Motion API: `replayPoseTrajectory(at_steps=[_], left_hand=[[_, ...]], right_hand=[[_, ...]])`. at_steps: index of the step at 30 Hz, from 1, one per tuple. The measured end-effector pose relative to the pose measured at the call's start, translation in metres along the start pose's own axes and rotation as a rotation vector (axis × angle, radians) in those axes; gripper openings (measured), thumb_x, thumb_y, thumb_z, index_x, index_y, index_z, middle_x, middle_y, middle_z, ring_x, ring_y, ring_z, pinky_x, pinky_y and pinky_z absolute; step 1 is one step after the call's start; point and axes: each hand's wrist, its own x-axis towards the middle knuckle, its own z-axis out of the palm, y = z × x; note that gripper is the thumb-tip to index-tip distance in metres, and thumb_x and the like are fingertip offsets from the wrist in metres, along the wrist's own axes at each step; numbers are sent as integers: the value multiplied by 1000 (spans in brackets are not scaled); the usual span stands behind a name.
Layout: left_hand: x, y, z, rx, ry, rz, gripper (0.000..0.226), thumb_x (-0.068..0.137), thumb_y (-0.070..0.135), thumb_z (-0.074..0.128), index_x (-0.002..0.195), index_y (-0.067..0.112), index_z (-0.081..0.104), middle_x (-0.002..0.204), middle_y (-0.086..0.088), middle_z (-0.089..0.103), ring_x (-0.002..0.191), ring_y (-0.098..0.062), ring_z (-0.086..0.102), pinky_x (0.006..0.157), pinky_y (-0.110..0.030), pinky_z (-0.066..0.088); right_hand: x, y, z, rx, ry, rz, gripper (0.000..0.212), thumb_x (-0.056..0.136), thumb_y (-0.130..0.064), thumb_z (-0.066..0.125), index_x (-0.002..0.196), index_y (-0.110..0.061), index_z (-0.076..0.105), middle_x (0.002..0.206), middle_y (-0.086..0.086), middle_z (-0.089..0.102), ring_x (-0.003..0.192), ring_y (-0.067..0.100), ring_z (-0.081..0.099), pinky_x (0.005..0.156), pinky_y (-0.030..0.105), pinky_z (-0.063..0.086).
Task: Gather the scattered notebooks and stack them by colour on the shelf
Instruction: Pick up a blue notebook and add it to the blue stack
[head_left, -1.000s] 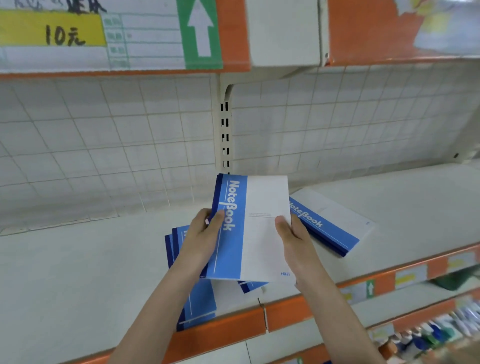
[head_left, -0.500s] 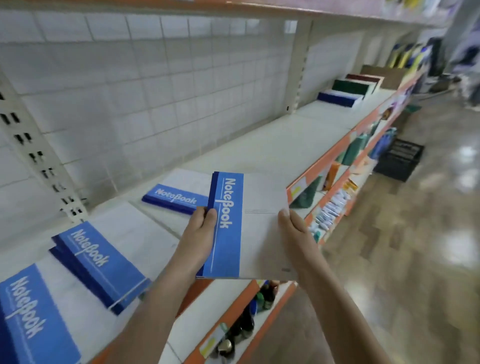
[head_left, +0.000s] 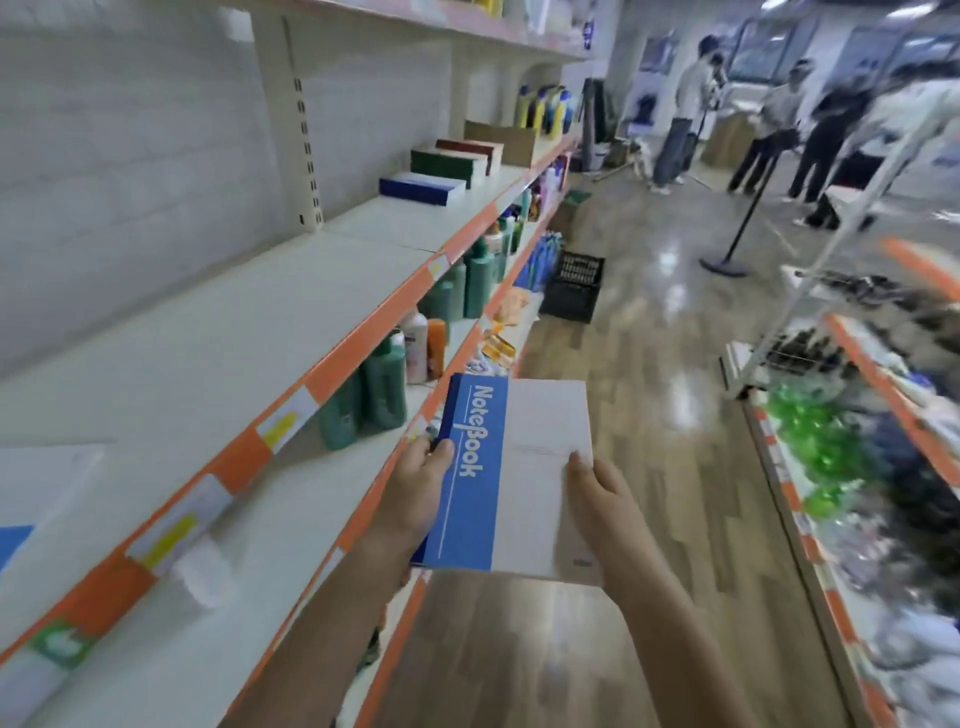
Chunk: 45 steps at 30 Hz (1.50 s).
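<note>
Retail shop aisle. Long white gondola shelf (head_left: 218, 332) with orange price-label strip (head_left: 363, 358) along its edge, bottles (head_left: 387, 384) stocked on the tier below, stacked notebooks (head_left: 423, 188) further down. Wood-look floor (head_left: 649, 364), second rack (head_left: 831, 467) opposite, people (head_left: 680, 109) standing at the far end (blurred).

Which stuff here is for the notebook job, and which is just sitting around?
For the job:
- blue notebook, held by left hand and right hand
- blue stack, green stack, red stack
- shelf

Just sitting around:
- green bottles
- black crate
- cardboard box
</note>
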Motion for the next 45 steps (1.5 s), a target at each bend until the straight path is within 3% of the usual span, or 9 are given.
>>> replayPoseTrajectory(at_steps=[2, 7, 11, 20, 27, 32, 35, 45], left_hand=[[18, -1, 31, -11, -28, -15, 19, 101, 21, 42, 92, 9, 54, 85, -11, 65, 69, -24, 64, 63, -33, 51], [53, -6, 93, 34, -76, -48, 21, 101, 24, 41, 88, 13, 54, 79, -4, 66, 57, -11, 65, 44, -21, 49], [80, -10, 127, 102, -104, -44, 25, 102, 22, 40, 81, 12, 50, 74, -3, 63, 52, -8, 63, 42, -19, 47], [166, -5, 174, 141, -143, -85, 25, 101, 27, 40, 85, 12, 52, 77, -3, 66, 55, -11, 66, 47, -23, 50], [274, 30, 212, 95, -195, -50, 24, 101, 26, 41, 86, 12, 54, 63, 3, 71, 53, -11, 68, 43, -21, 49], [343, 47, 242, 140, -191, -35, 27, 101, 28, 40, 89, 5, 49, 83, -13, 66, 61, -18, 67, 54, -26, 51], [376, 57, 259, 118, -197, -38, 25, 101, 26, 40, 86, 9, 50, 79, -8, 66, 55, -12, 66, 46, -21, 50], [484, 73, 304, 68, -200, -57, 24, 102, 29, 39, 93, 13, 56, 79, -1, 72, 62, -14, 70, 45, -22, 49]], right_hand=[[19, 3, -25, -8, 19, -18, 25, 102, -36, 34, 99, -23, 55, 88, -9, 64, 73, 8, 61, 56, 23, 44], [59, 8, -77, -16, 88, -8, 26, 102, -31, 33, 94, -27, 57, 90, -11, 64, 78, 3, 60, 59, 23, 42], [88, 14, -103, 48, 63, 60, 30, 103, -29, 33, 115, -13, 56, 108, 5, 67, 98, 22, 65, 78, 34, 51], [183, 7, -126, 56, 103, 78, 25, 103, -29, 35, 110, -17, 56, 95, -2, 66, 83, 14, 63, 63, 27, 45], [290, -25, -135, 67, 120, 72, 26, 103, -32, 34, 111, -18, 54, 93, -7, 66, 77, 5, 63, 52, 19, 43], [359, -50, -145, 69, 116, 60, 26, 103, -31, 34, 111, -19, 55, 95, -8, 66, 81, 5, 63, 58, 22, 43], [395, -58, -152, 84, 125, 64, 24, 103, -30, 34, 107, -20, 55, 92, -9, 65, 79, 4, 62, 56, 21, 43], [523, -77, -169, 78, 93, 93, 27, 102, -34, 35, 105, -18, 57, 102, -1, 68, 88, 13, 65, 62, 25, 46]])
